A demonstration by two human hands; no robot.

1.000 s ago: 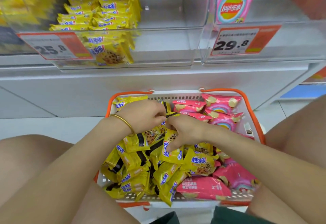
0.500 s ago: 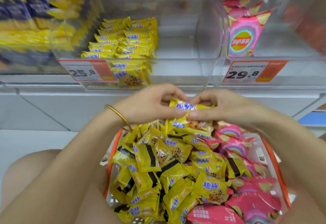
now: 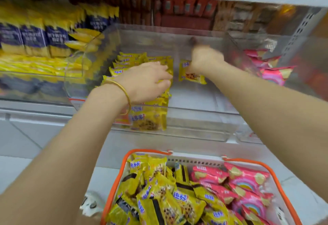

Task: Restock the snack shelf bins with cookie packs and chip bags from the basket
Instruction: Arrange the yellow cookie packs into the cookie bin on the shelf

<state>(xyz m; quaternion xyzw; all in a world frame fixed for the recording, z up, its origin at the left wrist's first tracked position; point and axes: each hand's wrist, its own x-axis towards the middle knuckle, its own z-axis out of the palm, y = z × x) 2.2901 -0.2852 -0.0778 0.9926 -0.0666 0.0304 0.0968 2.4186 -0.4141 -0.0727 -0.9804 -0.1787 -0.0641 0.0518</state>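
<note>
Clear bin: left hand flat on yellow stack; right hand, blurred, pinching one cookie pack; basket below

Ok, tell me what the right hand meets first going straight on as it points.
Probably the clear bin's rear wall; the right hand, gripping a cookie pack, would pass right of the stacked packs. Blur leaves depth unclear.

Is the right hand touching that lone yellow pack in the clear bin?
Touching. In the head view the right hand pinches the pack by its top edge. No gap shows between them, though the picture is blurred.
</note>
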